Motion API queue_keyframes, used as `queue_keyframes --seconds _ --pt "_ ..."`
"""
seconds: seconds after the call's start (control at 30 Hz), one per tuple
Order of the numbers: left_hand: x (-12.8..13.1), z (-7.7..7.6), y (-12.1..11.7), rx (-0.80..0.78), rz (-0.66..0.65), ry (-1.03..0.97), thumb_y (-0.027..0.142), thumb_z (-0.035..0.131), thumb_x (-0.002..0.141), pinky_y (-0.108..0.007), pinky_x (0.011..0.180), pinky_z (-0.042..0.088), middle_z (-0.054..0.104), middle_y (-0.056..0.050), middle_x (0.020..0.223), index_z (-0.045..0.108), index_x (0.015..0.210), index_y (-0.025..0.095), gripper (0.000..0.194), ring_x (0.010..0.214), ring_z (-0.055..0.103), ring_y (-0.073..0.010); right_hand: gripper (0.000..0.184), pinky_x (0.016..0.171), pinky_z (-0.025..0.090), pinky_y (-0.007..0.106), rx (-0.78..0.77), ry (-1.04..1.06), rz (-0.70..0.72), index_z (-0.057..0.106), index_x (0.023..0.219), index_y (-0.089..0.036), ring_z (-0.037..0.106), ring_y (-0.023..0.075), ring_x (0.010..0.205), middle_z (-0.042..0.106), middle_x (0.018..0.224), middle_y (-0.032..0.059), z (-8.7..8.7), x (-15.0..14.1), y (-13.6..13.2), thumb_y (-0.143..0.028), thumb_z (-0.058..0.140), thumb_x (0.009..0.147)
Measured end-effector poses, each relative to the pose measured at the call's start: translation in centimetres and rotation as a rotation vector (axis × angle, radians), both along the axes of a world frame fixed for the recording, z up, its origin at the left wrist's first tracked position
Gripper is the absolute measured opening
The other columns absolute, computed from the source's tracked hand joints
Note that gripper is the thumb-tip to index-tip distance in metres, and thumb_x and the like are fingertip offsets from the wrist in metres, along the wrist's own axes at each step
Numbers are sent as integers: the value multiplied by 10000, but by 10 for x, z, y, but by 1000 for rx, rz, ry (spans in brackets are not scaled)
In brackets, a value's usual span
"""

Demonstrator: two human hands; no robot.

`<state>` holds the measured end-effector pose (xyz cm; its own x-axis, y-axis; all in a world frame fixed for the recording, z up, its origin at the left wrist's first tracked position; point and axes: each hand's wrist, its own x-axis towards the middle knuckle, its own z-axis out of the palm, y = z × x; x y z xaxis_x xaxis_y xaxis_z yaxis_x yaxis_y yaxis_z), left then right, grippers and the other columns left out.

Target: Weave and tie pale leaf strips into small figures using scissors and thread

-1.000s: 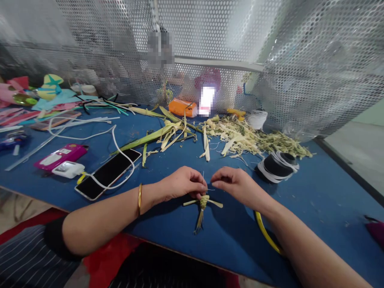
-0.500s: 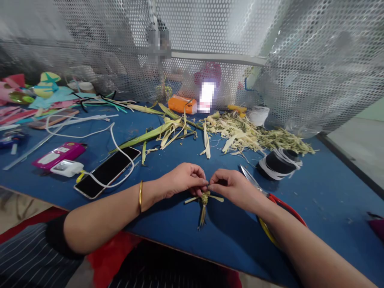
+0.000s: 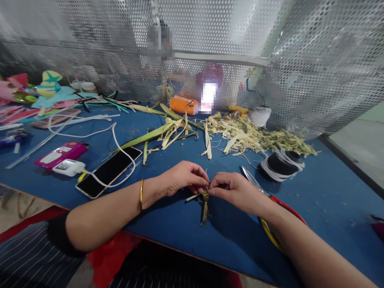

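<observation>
A small woven leaf figure (image 3: 205, 204) with a fringed tail lies on the blue table (image 3: 324, 200) near its front edge. My left hand (image 3: 183, 179) pinches its top from the left, fingers closed. My right hand (image 3: 234, 189) pinches the same spot from the right, fingertips meeting the left ones. A thin thread end sticks up between them. A gold bangle sits on my left wrist. Scissors (image 3: 270, 204) with red and yellow handles lie under my right forearm.
A phone (image 3: 108, 172) with a white cable, a pink device (image 3: 60, 154) and a white charger (image 3: 68, 167) lie at left. Green leaf strips (image 3: 162, 134) and a heap of scraps (image 3: 255, 138) lie behind. A black tape roll (image 3: 280, 164) sits at right. Perforated metal screens stand behind.
My hands have come together from slightly apart and now both pinch the figure's top. The figure's right side strip is now hidden under my right hand.
</observation>
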<state>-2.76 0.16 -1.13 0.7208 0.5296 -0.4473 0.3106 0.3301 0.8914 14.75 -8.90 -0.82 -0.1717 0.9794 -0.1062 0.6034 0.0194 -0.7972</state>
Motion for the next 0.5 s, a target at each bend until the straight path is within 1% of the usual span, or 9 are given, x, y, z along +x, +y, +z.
queue_keyframes --seconds 0.1,0.17,0.23,0.33,0.5 --pt "-1 1 0 7 -3 -5 192 760 661 -244 581 503 695 -31 693 664 774 128 162 583 640 -113 120 675 436 287 0 110 -104 653 827 -195 590 159 731 669 777 8 -2 3 3 -293 593 793" --pt "-1 2 -1 21 -6 -8 189 753 667 -230 569 495 696 -32 697 669 771 125 148 585 641 -110 156 749 468 306 8 220 -151 636 903 -195 627 174 813 696 863 26 -4 2 5 -251 607 760" --pt "-1 2 -2 38 -12 -20 176 746 670 -214 553 484 688 -24 677 671 763 126 130 583 640 -105 175 783 482 316 -11 312 -147 616 920 -198 644 178 850 703 904 35 -7 -1 6 -224 608 747" --pt "-1 2 -2 55 -2 -44 169 743 671 -200 534 468 673 -12 642 669 753 128 118 578 636 -100 179 786 491 324 -47 402 -118 589 921 -200 658 179 843 707 892 40 -11 -7 5 -211 618 745" --pt "-1 1 -3 71 30 -56 175 755 659 -195 523 452 669 -11 637 670 749 127 133 581 630 -97 245 752 495 337 -68 459 -98 561 964 -194 666 180 801 703 946 54 -14 -10 4 -203 641 732"
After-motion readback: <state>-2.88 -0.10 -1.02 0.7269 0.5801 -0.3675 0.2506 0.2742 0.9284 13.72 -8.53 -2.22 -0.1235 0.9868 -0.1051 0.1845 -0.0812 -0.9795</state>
